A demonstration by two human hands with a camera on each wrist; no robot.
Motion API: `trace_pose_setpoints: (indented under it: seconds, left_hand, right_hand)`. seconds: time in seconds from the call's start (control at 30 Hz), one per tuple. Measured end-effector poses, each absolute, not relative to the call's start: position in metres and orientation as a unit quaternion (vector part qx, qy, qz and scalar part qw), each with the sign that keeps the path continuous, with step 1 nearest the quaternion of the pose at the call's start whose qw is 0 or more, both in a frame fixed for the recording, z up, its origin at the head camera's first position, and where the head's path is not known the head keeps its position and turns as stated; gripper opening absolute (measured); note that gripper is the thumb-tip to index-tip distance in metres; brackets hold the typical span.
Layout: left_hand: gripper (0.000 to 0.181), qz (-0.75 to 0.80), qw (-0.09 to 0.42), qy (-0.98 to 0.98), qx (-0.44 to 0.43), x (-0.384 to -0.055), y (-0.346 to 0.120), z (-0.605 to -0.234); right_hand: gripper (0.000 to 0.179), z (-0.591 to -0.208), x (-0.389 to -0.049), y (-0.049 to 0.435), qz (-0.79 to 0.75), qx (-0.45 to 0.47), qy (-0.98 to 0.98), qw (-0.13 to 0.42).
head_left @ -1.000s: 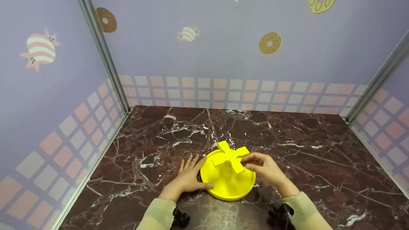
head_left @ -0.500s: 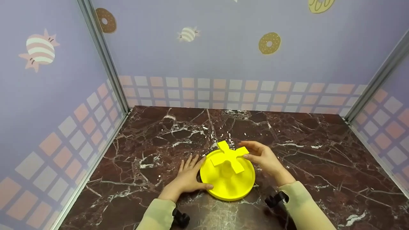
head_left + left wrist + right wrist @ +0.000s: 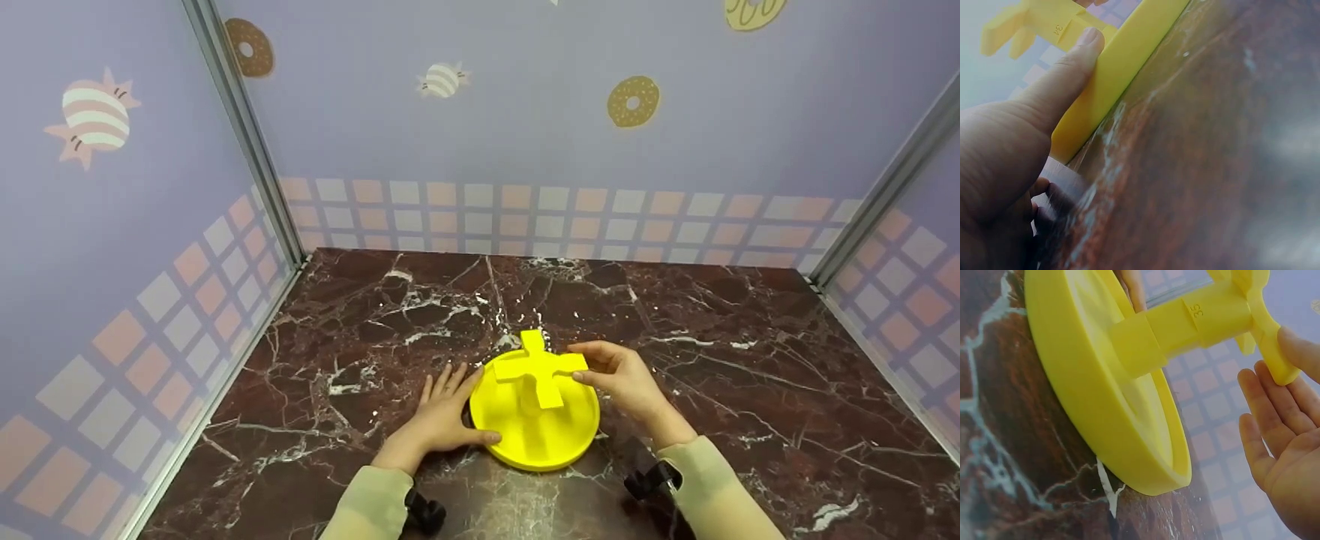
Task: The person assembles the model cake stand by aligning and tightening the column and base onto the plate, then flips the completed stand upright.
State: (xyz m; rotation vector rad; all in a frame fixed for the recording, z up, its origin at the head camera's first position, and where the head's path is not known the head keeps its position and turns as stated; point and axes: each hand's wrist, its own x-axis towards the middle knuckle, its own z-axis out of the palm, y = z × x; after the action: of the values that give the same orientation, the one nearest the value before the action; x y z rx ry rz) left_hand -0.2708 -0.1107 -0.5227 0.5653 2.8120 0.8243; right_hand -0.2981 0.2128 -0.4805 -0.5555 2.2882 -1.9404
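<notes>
A round yellow dish point(image 3: 510, 439) with a raised rim rests on the tabletop. From its middle rises a thick stepped post point(image 3: 1185, 323), marked with the number 35 in the right wrist view, topped by a four-armed cross handle point(image 3: 540, 367). My left hand point(image 3: 435, 421) lies at the dish's left side, fingers spread straight, its thumb point(image 3: 1075, 62) pressing over the rim. My right hand point(image 3: 628, 384) pinches the cross's right arm, the thumb point(image 3: 1297, 349) on top and fingers beneath. Both hands stay apart from the post.
Dark red marbled tabletop point(image 3: 337, 322) surrounds the dish, with small white specks behind it. Purple printed panels point(image 3: 525, 135) stand at the back and both sides. Black wrist cameras point(image 3: 651, 480) sit at each cuff.
The cross has turned slightly clockwise seen from above. My right hand let go, reached back round its right arm, then took hold and drew it nearer. The left hand and dish stayed put.
</notes>
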Motion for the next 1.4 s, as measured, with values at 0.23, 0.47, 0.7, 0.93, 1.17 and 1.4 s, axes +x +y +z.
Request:
trace_pose_setpoints:
  seconds: [0.23, 0.47, 0.7, 0.93, 1.17, 1.4]
  left_hand:
    - [0.115, 0.272, 0.079, 0.941, 0.187, -0.271, -0.110, -0.523]
    - [0.116, 0.272, 0.080, 0.941, 0.183, -0.270, -0.110, -0.522]
    - [0.116, 0.273, 0.079, 0.941, 0.182, -0.271, -0.110, -0.522]
    - [0.116, 0.269, 0.082, 0.942, 0.182, -0.271, -0.110, -0.523]
    - [0.116, 0.272, 0.084, 0.941, 0.181, -0.271, -0.110, -0.522]
    - [0.116, 0.275, 0.086, 0.940, 0.183, -0.270, -0.110, -0.521]
  right_hand:
    - [0.045, -0.481, -0.288, 0.211, -0.629, -0.166, 0.758, 0.044]
    - [0.041, -0.482, -0.279, 0.208, -0.608, -0.169, 0.775, 0.018]
    - [0.040, -0.483, -0.271, 0.204, -0.598, -0.185, 0.780, -0.007]
    - [0.041, -0.484, -0.266, 0.203, -0.595, -0.217, 0.774, -0.012]
    - [0.017, -0.474, -0.271, 0.201, -0.609, -0.161, 0.776, -0.031]
    - [0.028, -0.467, -0.291, 0.198, -0.635, -0.058, 0.769, -0.035]
